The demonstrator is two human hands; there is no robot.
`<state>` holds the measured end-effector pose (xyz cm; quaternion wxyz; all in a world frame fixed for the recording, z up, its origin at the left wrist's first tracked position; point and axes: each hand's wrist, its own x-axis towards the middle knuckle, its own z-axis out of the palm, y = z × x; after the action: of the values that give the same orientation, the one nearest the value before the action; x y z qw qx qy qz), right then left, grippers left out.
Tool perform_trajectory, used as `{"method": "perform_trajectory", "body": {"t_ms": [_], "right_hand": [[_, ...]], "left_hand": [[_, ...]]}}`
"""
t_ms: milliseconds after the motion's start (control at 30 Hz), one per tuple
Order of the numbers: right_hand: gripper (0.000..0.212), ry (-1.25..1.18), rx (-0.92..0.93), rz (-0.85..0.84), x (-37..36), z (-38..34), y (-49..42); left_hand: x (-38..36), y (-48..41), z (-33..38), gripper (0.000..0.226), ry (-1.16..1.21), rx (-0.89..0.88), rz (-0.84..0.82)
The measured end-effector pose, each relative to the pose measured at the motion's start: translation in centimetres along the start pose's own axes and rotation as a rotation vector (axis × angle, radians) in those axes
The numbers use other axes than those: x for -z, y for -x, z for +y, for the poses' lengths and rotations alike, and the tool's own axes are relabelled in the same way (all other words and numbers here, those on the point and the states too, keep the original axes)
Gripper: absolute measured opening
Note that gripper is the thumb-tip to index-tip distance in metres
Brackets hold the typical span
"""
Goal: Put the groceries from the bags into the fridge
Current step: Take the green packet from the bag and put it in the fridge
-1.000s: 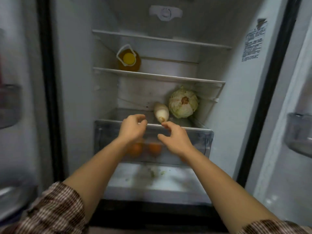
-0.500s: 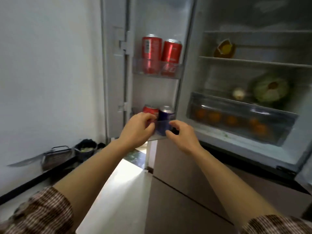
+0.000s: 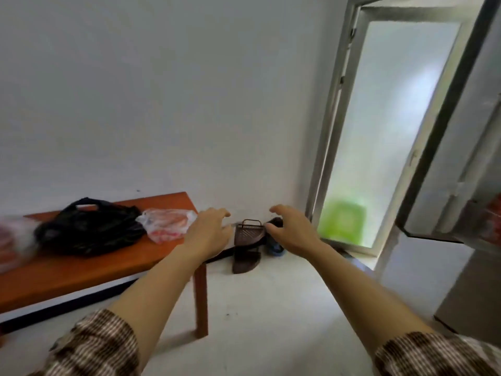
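The left hand (image 3: 208, 232) and the right hand (image 3: 292, 229) are both stretched forward, palms down, fingers loosely bent and spread, and neither holds anything. Both forearms are bare, with brown checked sleeves (image 3: 92, 346) pushed up towards the elbows.

Between the two hands, down on the floor against the wall, a brown slatted basket (image 3: 248, 234) stands tilted. A dark object just beyond the right hand's fingers is too blurred to name.

Just left of the left hand begins an orange-brown wooden surface (image 3: 81, 272). On it, nearest that hand, lies a clear plastic bag (image 3: 168, 225) with red and pink showing through. Touching it on the far side is a crumpled black bag (image 3: 89, 229), its handles up. Further left, at the edge of view, is a third, blurred pale bag (image 3: 13, 234).

Right of the right hand stands a frosted window (image 3: 393, 131), and beyond that the grey open fridge door (image 3: 466, 147), well apart from the bags.
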<state>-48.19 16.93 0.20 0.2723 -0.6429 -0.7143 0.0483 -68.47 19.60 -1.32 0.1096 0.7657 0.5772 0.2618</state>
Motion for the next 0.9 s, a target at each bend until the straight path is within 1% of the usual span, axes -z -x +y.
{"method": "perform_trajectory", "body": {"t_ms": [100,233,367,467,600,700,833,900], "right_hand": [[0.05,-0.045,0.031,-0.083,-6.9,-8.1,-3.2],[0.051,-0.08,0.098,-0.176,-14.8,-17.4,-7.1],[0.051,-0.093,0.195,-0.245,-21.3,-25.1,-11.2],[0.05,-0.093,0.262,-0.273,-25.9,-29.9,-14.3],[0.052,-0.073,0.331,-0.356,-32.6,-35.7,-19.2],[0.052,-0.055,0.391,-0.393,-37.8,-39.6,-23.1],[0.051,-0.035,0.432,-0.466,-44.3,-44.2,-28.0],[0.051,-0.014,0.457,-0.494,-47.2,-46.4,-30.2]], "left_hand": [[3.5,0.9,-10.5,0.047,-0.06,0.067,0.0],[8.5,1.5,-21.2,0.04,-0.133,0.195,0.036],[12.5,1.4,-30.6,0.042,-0.129,0.265,0.071],[14.8,1.1,-37.2,0.042,-0.139,0.311,0.118],[17.4,-0.5,-45.6,0.039,-0.182,0.392,0.153],[18.9,-2.5,-51.9,0.029,-0.219,0.416,0.187],[20.6,-5.5,-59.1,0.022,-0.315,0.424,0.219],[21.1,-6.7,-62.8,0.02,-0.325,0.445,0.259]]}}
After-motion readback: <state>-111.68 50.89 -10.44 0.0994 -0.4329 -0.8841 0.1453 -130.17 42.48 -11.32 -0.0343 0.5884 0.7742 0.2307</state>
